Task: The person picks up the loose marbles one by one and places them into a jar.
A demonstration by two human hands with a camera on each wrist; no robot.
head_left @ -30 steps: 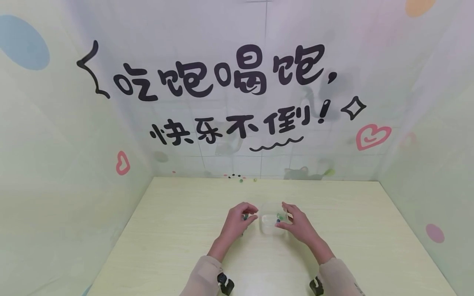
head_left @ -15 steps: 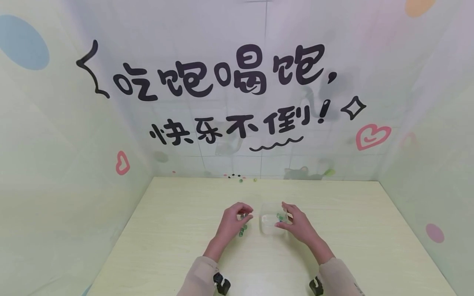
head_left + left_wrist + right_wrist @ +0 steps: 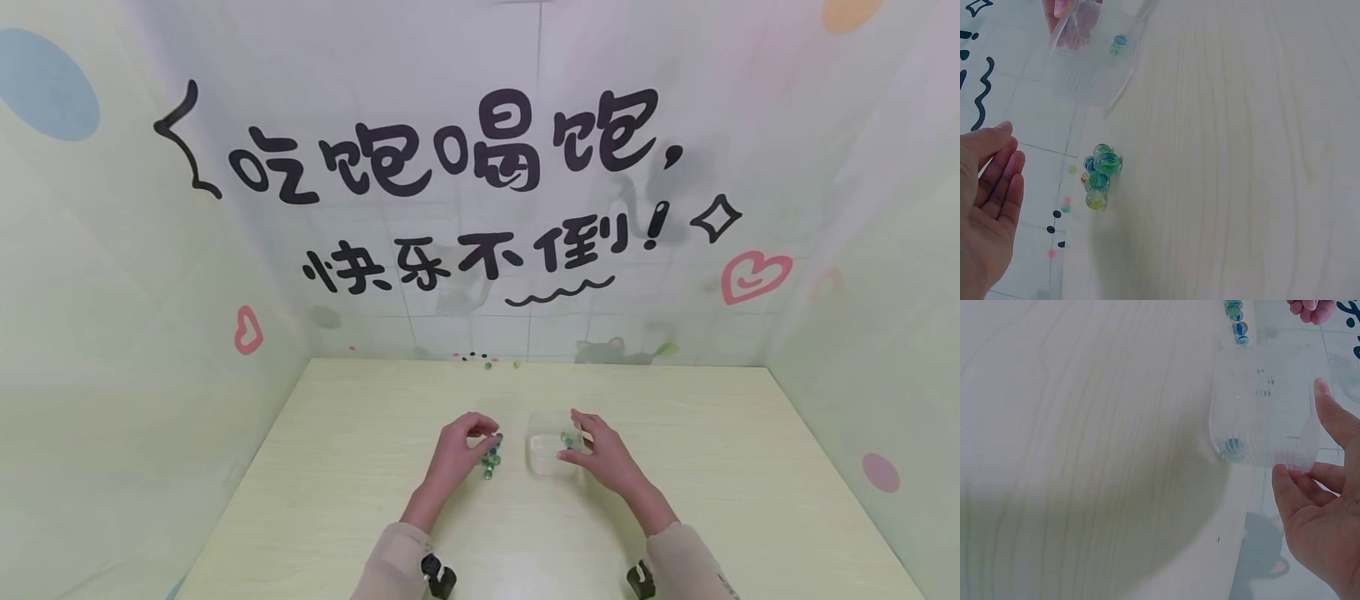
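Observation:
A clear plastic container (image 3: 546, 458) stands on the table, and my right hand (image 3: 611, 460) grips its right side between thumb and fingers. A few green and blue marbles (image 3: 568, 439) show inside, near that hand; the right wrist view catches a blue marble (image 3: 1233, 447) through the wall. Left of the container, several glass marbles (image 3: 1099, 178) lie clustered on the tabletop. My left hand (image 3: 454, 454) hovers beside this cluster, fingers loosely bent and thumb near the index finger. Nothing shows between them in the left wrist view (image 3: 994, 200).
The pale wooden table (image 3: 360, 467) ends at a printed backdrop (image 3: 420, 325) with black lettering. Similar cloth walls (image 3: 862, 400) rise at both sides. A black wrist strap (image 3: 438, 575) shows by the left sleeve, another by the right sleeve.
My left hand has drawn back leftward from beside the container, uncovering more of the marble cluster. The right hand and the container have stayed in place.

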